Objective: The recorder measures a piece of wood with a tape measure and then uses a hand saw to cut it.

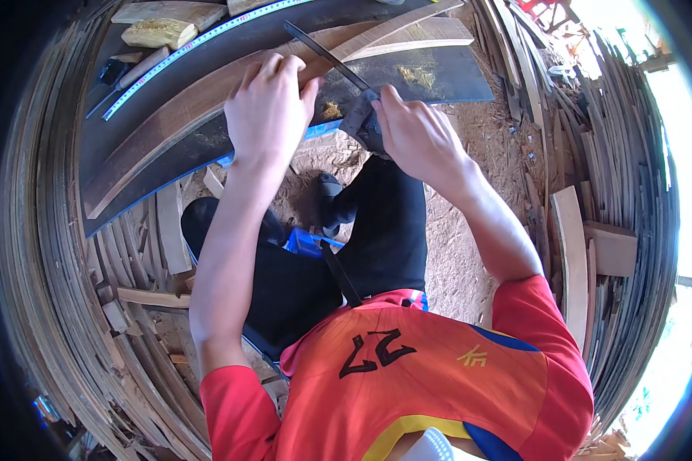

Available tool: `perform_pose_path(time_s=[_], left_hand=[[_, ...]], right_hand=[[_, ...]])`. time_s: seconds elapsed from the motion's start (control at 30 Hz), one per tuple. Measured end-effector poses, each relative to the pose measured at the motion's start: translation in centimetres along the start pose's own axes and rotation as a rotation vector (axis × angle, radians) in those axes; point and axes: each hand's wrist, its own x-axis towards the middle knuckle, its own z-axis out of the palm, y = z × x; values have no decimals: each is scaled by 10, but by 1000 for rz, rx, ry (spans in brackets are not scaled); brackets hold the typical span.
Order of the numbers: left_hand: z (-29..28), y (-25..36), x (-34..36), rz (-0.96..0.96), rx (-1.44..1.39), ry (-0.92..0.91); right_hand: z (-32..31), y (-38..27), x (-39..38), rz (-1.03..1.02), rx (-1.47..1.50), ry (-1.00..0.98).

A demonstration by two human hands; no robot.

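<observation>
My left hand is closed over a long curved wooden board that lies across the dark tabletop. A narrower wooden strip crosses the board just beyond my fingers. In my right hand is a tool that looks like a handsaw, with a dark, chunky grip and a long narrow blade. The blade slants up and left over the wood, its far end past my left hand. Whether its edge touches the wood is hard to tell. Small heaps of sawdust lie near the table's front edge.
A white tape measure lies stretched across the tabletop, beside wood blocks and a wooden-handled tool. Stacked wood strips line the left and right. My legs are below the table, over a dusty floor.
</observation>
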Motion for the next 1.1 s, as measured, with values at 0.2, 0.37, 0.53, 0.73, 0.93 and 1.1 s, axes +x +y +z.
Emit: perform_pose_path(time_s=[0.2,0.37,0.53,0.73,0.93,1.1], left_hand=[[13,-16,18,94,37,35],[24,-33,41,89,-60,-30],[30,-43,47,44,-238,-132],[33,-46,50,59,-328,-179],[-6,-6,46,-73,-304,-96],[-2,-12,48,-166,-291,-168]], right_hand=[[13,-7,9,21,-10,24],[10,-8,34,90,23,-55],[7,-11,34,101,-4,-91],[-6,-15,9,143,-44,-149],[16,-2,33,-42,-123,7],[1,-15,13,104,-54,-129]])
